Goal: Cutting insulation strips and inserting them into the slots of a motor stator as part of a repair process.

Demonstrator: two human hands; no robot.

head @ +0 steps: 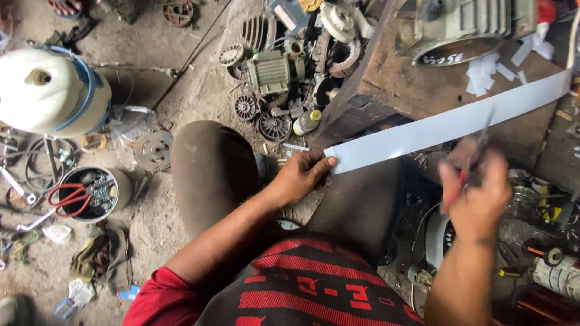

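I am sitting low over a dirt floor (181, 78), my knees spread and my two hands well apart. My left hand (302, 175) is pinching the near end of a long pale grey strip (447, 125) — thumb on top, fingers curled under, clamped on its corner. The strip is running up and to the right from that hand, lying slantwise across the rusty brown table (386, 84) and reaching past its far edge at the right.

My right hand (477, 193) is blurred, closed around the red handles of a pair of scissors (474, 160), whose blades are pointing up toward the strip's lower edge; I cannot tell whether the blades are touching it. Small white offcuts (483, 72) are lying on the table above the strip, just beside a ribbed grey motor housing (465, 27) standing at the table's far side.

Beyond my left knee, a heap of motor parts — a green ribbed motor (272, 71), fan wheels and a small bottle with a yellow cap (307, 122) — is resting on the floor. Off to the left, a white tank with a blue band (51, 90) is lying near a round tin (124, 187) holding red-handled pliers (69, 199) and small hardware.
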